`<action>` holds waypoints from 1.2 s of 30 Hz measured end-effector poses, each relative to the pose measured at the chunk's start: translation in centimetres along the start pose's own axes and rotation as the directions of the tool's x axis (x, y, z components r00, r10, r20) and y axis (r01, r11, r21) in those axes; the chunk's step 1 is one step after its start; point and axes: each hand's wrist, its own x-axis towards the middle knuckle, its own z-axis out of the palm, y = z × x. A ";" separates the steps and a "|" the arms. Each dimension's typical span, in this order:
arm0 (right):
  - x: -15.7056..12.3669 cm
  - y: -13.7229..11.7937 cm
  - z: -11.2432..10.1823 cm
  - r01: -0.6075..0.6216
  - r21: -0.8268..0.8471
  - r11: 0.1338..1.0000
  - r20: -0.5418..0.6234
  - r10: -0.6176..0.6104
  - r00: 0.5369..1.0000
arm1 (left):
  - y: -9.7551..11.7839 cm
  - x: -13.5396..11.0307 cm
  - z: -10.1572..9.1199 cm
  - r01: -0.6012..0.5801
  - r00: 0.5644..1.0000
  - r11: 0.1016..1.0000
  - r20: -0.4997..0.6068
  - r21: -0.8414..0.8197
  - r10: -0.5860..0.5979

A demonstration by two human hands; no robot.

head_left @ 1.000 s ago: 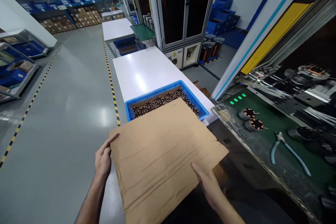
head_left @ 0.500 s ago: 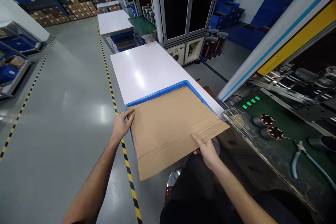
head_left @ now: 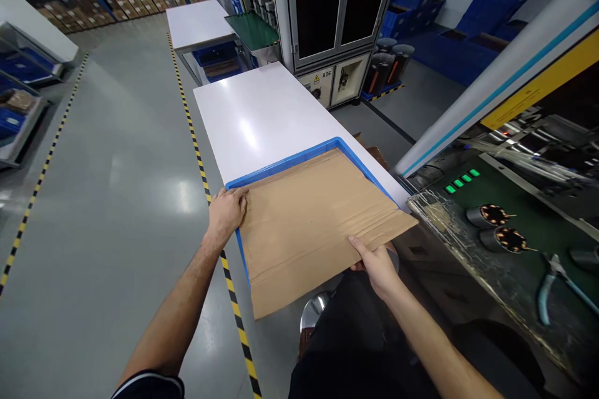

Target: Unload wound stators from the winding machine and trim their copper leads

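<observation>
A brown cardboard sheet [head_left: 313,224] lies over the blue tray [head_left: 285,162] at the near end of the white table [head_left: 257,118]. It hides the tray's contents and overhangs the table toward me. My left hand [head_left: 226,211] grips the sheet's left edge at the tray's near left corner. My right hand [head_left: 377,264] holds the sheet's near right edge, thumb on top.
To the right is a green machine bench [head_left: 515,262] with two copper-wound stators [head_left: 498,227], lit green buttons [head_left: 461,179] and blue-handled pliers [head_left: 556,283]. A round stool [head_left: 316,310] stands under the sheet. Yellow-black floor tape [head_left: 206,181] runs along the table; a grey cabinet [head_left: 332,19] stands behind.
The sheet went from held in front of the tray with the copper parts showing to lying over the tray and hiding them. Both hands moved forward with it and settled slightly.
</observation>
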 end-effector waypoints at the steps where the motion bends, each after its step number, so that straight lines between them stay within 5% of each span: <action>1: 0.0 0.0 0.0 -0.003 0.000 1.000 -0.007 0.003 1.000 | 0.6 -0.1 0.0 -0.015 1.000 1.000 -0.004 0.013 0.015; 7: -0.1 1.1 -0.3 0.009 -0.010 1.000 -0.078 -0.010 0.997 | 5.2 -0.7 1.7 -0.192 0.978 0.981 0.084 -0.017 0.192; 12: 0.3 2.4 -0.2 0.027 -0.021 0.999 -0.128 -0.030 0.991 | 6.5 0.2 3.6 -0.201 0.967 0.979 0.151 -0.041 0.205; 17: 0.5 2.4 0.6 0.049 0.003 0.999 -0.157 -0.048 0.986 | 9.7 -3.2 0.8 -0.259 0.946 0.963 0.182 -0.076 0.269; 18: 0.6 2.3 0.7 0.046 0.007 0.999 -0.155 -0.045 0.987 | 11.0 -5.0 0.0 -0.309 0.922 0.945 0.209 -0.108 0.326; 22: 0.4 2.1 0.2 0.013 0.015 1.000 -0.108 -0.011 0.994 | 16.0 -12.6 -1.7 -0.570 0.684 0.756 0.324 -0.323 0.654; 26: -0.3 2.1 -1.1 -0.075 -0.047 0.996 0.009 0.076 0.997 | 17.5 -15.3 -1.4 -0.533 0.738 0.814 0.342 -0.233 0.581; 34: 0.1 0.4 -1.0 -0.022 -0.338 0.941 0.228 0.104 0.968 | 16.4 -12.8 -1.2 -0.374 0.815 0.905 0.394 -0.204 0.426; 36: -0.8 -1.1 -1.0 0.076 -0.463 0.883 0.304 0.078 0.949 | 15.9 -12.2 -0.9 -0.367 0.814 0.906 0.397 -0.211 0.423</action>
